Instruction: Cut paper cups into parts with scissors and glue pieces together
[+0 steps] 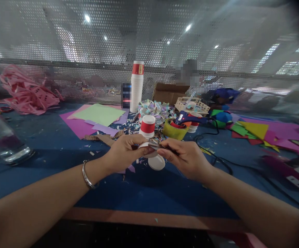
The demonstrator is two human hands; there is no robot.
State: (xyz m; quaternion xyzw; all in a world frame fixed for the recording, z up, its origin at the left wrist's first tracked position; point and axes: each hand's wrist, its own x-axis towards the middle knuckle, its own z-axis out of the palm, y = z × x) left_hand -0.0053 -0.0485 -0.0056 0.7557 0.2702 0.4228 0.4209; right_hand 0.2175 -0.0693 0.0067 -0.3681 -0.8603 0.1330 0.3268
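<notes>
My left hand (125, 151), with a silver bracelet at its wrist, is closed on a small white paper cup piece (149, 154) just above the table. My right hand (184, 156) is closed round what look like scissors (154, 146); their grey blades reach to the paper at my left fingertips, and the handles are mostly hidden. Below the hands is a round white paper piece (156, 163). Right behind them a red and white paper cup (147, 126) stands upside down. Paper scraps lie around it.
Behind stand a tall stack of paper cups (137, 89) and a pile of cut paper pieces (156, 108). A glue gun (184, 119) rests at a yellow tape roll (175, 131); its black cable runs right. Coloured sheets (100, 114) and a glass of water (6, 141) are left.
</notes>
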